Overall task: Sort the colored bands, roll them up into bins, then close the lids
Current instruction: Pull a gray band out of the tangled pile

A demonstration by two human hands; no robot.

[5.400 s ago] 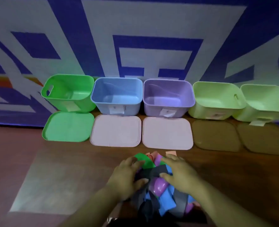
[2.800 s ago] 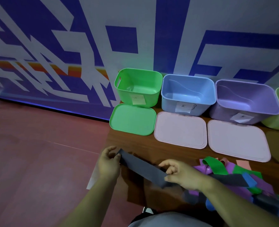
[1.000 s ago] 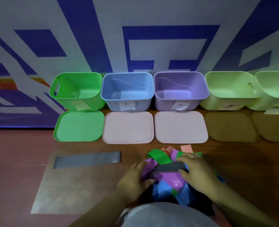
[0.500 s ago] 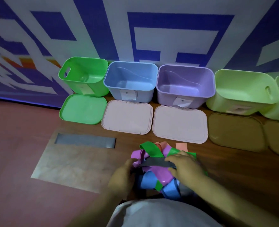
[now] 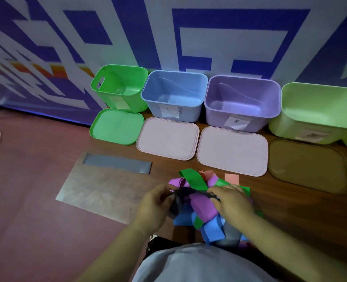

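Head view shows one grey band (image 5: 117,164) now flat at middle left, and both hands, left hand (image 5: 155,204) and right hand (image 5: 232,202), pinch shut on a second grey band (image 5: 191,192) atop the pile (image 5: 201,210) at lower middle, so sorting has only begun.

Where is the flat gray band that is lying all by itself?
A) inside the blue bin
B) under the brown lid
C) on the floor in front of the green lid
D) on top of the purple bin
C: the flat gray band lies stretched out alone on the floor, just in front of the green lid and left of the mixed pile of bands.
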